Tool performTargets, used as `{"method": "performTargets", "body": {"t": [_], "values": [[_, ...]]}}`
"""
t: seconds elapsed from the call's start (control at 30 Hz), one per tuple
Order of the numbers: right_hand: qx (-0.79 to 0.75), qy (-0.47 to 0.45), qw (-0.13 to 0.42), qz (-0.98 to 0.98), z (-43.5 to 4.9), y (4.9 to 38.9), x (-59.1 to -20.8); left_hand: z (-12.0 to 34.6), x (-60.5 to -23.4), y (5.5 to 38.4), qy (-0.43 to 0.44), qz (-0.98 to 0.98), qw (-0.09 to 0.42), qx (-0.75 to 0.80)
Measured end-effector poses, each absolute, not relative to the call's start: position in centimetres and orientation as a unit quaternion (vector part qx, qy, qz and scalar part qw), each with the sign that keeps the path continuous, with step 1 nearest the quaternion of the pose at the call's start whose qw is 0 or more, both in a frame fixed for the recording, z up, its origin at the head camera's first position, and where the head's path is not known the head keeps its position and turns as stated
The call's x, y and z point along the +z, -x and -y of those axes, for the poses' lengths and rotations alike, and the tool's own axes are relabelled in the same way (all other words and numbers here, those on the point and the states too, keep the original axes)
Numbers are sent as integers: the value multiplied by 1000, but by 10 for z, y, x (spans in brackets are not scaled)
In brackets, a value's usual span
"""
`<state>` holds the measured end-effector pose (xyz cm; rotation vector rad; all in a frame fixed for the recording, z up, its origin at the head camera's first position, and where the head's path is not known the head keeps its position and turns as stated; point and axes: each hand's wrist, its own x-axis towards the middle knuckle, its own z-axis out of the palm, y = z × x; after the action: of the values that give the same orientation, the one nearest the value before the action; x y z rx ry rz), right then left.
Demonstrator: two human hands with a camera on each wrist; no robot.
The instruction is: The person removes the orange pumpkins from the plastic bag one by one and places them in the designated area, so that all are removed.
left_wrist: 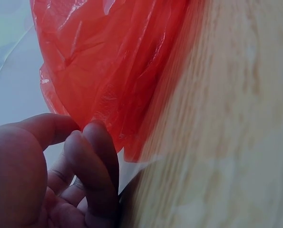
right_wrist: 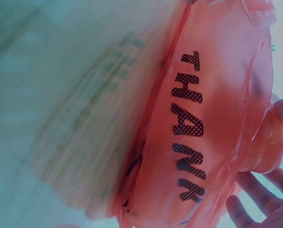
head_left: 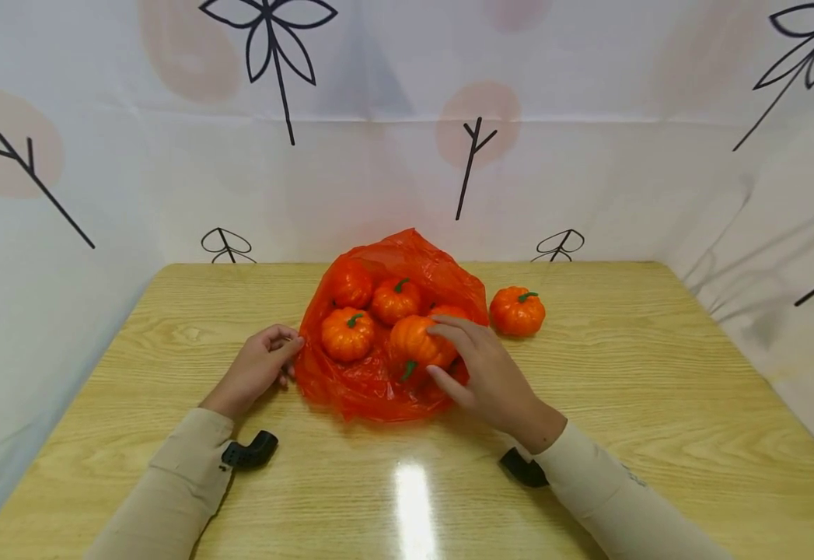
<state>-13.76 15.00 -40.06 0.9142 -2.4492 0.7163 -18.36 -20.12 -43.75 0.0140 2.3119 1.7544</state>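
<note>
A thin red plastic bag [head_left: 379, 393] lies spread wide at the middle of the table, with several small orange pumpkins in it, such as this green-stemmed one [head_left: 347, 334]. At the bag's left edge my left hand [head_left: 260, 365] pinches the plastic between thumb and fingers; the left wrist view shows these fingertips [left_wrist: 96, 137] at the film. My right hand [head_left: 483, 373] holds one pumpkin [head_left: 412, 342] at the bag's right side, stem tilted down toward me. The right wrist view shows that pumpkin [right_wrist: 269, 147] between thumb and fingers, above the bag's printed wall [right_wrist: 212, 109].
Another pumpkin [head_left: 517, 312] sits on the wooden table [head_left: 658, 373] just right of the bag. Black wrist-worn pieces [head_left: 251, 451] show at both cuffs. A pale patterned cloth [head_left: 379, 171] hangs behind and at the sides of the table.
</note>
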Motion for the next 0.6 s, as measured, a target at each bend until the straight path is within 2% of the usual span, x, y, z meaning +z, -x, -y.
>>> {"method": "performTargets", "body": {"t": [0.6], "values": [[256,-332,247,874,-167,138,-401,201,-440,184,-3,-790,120,602]]}}
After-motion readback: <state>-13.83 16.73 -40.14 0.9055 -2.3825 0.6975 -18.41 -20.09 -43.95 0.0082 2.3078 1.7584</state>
